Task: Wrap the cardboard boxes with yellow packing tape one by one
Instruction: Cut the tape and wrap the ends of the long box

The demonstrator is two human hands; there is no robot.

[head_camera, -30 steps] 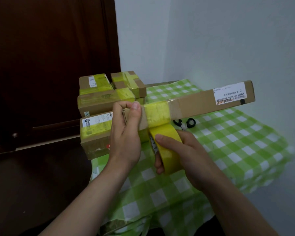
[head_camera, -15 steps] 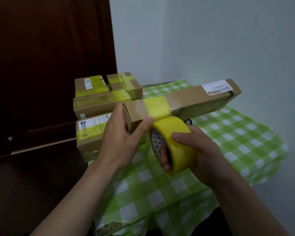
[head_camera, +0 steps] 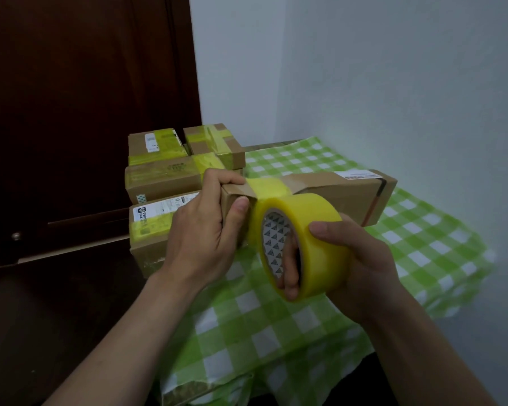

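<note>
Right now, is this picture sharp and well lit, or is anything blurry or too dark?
Head view: dim, even light, no hard shadows; the left hand, right hand and tape roll look fairly sharp; the checked tablecloth smears at its right edge; the dark door loses nearly all detail.

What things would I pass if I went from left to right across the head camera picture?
Dark door → stack of taped boxes → left hand → yellow tape roll → right hand.
</note>
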